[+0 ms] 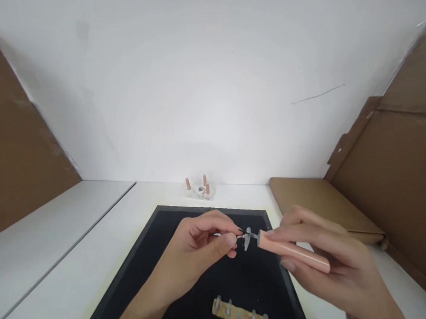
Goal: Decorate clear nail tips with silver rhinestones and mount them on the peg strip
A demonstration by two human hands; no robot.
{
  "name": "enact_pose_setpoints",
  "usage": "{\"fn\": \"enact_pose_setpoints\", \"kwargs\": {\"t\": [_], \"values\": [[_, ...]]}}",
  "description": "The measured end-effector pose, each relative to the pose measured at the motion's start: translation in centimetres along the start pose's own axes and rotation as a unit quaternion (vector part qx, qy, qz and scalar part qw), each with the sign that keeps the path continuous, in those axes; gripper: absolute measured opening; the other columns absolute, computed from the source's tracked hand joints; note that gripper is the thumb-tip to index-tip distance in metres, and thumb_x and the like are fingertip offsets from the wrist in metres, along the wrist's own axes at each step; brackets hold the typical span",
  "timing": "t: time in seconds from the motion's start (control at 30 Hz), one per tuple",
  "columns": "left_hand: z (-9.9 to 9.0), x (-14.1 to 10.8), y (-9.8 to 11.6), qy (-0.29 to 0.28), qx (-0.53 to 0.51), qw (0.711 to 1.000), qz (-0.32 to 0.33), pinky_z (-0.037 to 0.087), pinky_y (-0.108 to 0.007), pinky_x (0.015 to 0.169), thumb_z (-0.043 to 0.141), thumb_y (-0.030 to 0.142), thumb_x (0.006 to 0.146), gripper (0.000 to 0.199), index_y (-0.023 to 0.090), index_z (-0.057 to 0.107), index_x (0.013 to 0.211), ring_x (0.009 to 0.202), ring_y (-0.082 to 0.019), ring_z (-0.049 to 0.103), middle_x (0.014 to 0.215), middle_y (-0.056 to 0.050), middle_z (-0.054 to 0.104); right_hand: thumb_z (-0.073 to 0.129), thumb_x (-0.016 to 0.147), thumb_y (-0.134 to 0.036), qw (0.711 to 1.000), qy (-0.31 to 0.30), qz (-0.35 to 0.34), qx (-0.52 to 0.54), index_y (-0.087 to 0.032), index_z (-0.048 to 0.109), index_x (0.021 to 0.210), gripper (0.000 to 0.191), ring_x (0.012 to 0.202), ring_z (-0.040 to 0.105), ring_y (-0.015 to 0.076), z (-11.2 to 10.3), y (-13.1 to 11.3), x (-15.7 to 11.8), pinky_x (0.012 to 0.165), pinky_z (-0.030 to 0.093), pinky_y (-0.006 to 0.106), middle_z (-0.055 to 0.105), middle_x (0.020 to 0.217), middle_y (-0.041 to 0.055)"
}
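Observation:
My left hand (198, 248) pinches a small holder between thumb and fingertips. At its right end is a pale, translucent false nail (247, 239), held over the mat. In my right hand (325, 251) is a nail polish brush (294, 252), gripped by its long pink cap. The brush's dark tip points left and reaches the top of the false nail; whether it touches cannot be made out. Below my hands, a tan strip (238, 314) carries several upright holders with pale false nails. Both hands are above the black mat (240, 277).
At the back by the white wall, a clear tray (197, 195) holds several small polish bottles (207, 190) with pink caps. A flat cardboard box (308, 197) lies at the right. Brown cardboard panels (22, 136) stand on both sides. A groove crosses the white table at left.

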State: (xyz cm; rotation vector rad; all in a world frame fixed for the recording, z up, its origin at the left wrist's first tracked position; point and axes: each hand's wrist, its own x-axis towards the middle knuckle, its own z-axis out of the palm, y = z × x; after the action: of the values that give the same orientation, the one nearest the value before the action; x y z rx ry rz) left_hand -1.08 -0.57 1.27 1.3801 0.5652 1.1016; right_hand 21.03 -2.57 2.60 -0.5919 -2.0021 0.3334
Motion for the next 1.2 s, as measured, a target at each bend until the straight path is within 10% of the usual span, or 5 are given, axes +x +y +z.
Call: {"fn": "enact_pose_setpoints", "kwargs": {"t": [1.2], "values": [[-0.13,0.36,-0.15,-0.002,-0.002,1.000,0.008,0.049,-0.022,0.067,0.073,0.026,0.085,0.008,0.022,0.081,0.084,0.066,-0.009,0.060,0.076,0.000,0.061,0.053,0.080,0.002,0.999,-0.031,0.029,0.002,-0.033,0.066,0.112,0.050,0.059,0.051,0.0082,0.18,-0.08,-0.55,0.049,0.044,0.020,0.048,0.075,-0.0033]]}}
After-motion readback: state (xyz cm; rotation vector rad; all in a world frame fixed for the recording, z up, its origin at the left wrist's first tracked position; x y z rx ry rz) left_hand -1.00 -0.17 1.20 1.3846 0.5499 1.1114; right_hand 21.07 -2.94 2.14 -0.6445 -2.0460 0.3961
